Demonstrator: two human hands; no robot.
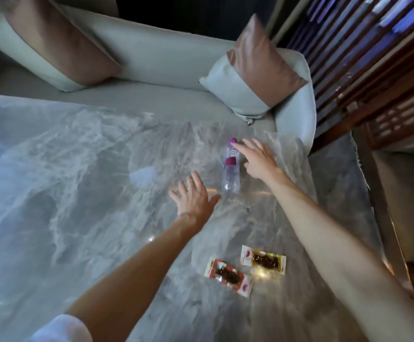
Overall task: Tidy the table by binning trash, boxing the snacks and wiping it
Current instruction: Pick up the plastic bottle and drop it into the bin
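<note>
Bottle (231, 169) lying flat, clear plastic, magenta cap and label

Pale sofa (166, 58), two cushions (255, 70), slatted wooden screen (363, 58)

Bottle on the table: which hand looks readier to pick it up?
The right hand, probably. Its fingers reach the bottle near the purple cap, beside the upper half. The left hand lies open and flat, short of the bottle's base.
</note>
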